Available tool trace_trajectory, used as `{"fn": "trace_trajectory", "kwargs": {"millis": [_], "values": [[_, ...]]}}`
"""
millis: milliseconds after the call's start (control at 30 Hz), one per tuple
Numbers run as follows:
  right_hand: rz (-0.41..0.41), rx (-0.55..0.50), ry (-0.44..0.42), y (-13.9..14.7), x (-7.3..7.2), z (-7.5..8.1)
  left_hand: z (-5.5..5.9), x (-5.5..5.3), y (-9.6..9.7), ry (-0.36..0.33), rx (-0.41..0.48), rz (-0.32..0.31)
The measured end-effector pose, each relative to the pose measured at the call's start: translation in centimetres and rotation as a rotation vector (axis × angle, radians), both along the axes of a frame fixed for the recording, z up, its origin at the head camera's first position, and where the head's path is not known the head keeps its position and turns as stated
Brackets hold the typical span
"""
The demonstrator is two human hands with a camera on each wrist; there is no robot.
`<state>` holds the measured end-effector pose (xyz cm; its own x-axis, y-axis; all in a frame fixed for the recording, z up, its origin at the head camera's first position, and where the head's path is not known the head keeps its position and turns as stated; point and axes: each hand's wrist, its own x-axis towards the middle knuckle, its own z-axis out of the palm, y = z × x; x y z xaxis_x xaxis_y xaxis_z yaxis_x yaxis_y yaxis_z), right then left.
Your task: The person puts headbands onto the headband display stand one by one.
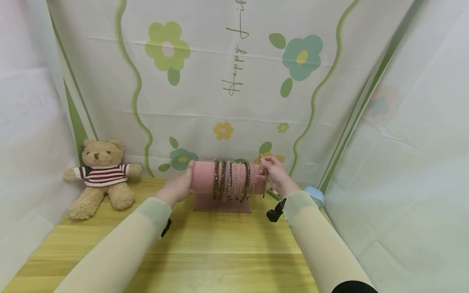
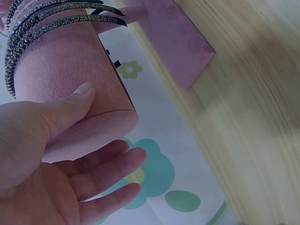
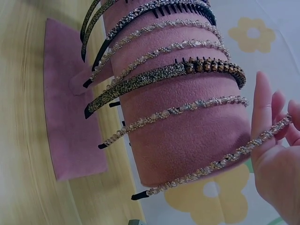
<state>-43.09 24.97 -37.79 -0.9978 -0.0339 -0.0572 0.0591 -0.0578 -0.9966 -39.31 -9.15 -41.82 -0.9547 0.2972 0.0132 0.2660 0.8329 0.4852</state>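
A pink velvet headband stand (image 1: 202, 178) lies crosswise at the back of the table, its roll circled by several beaded headbands (image 3: 154, 77). At the roll's left end is my left hand (image 1: 178, 188). Its thumb (image 2: 77, 105) rests on the velvet, while the other fingers extend loosely past the end. My right hand (image 1: 278, 175) pinches a slim, sparkling beaded headband (image 3: 206, 167) by its curved top, at the roll's right end. This headband's black tip hangs just off the end in the right wrist view.
A teddy bear (image 1: 105, 175) in a striped sweater sits at the left against the printed cloth backdrop (image 1: 205, 93). Behind my right wrist is a light-blue object (image 1: 315, 196), partly hidden. The stand's flat pink base (image 1: 221, 205) rests on the wooden table (image 1: 220, 240).
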Motion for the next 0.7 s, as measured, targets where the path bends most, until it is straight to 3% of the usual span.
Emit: {"fn": "trace_trajectory", "kwargs": {"millis": [300,400,700], "values": [[-0.048,-0.038,0.003,-0.7,-0.1,0.3,0.2,-0.1,0.0,0.017,-0.016,-0.005],[-0.082,0.005,-0.012,-1.0,-0.1,0.6,0.3,-0.1,0.0,0.017,-0.016,-0.009],[-0.235,0.579,0.005,-1.6,0.2,0.7,-0.2,-0.4,0.1,0.026,-0.051,-0.008]]}}
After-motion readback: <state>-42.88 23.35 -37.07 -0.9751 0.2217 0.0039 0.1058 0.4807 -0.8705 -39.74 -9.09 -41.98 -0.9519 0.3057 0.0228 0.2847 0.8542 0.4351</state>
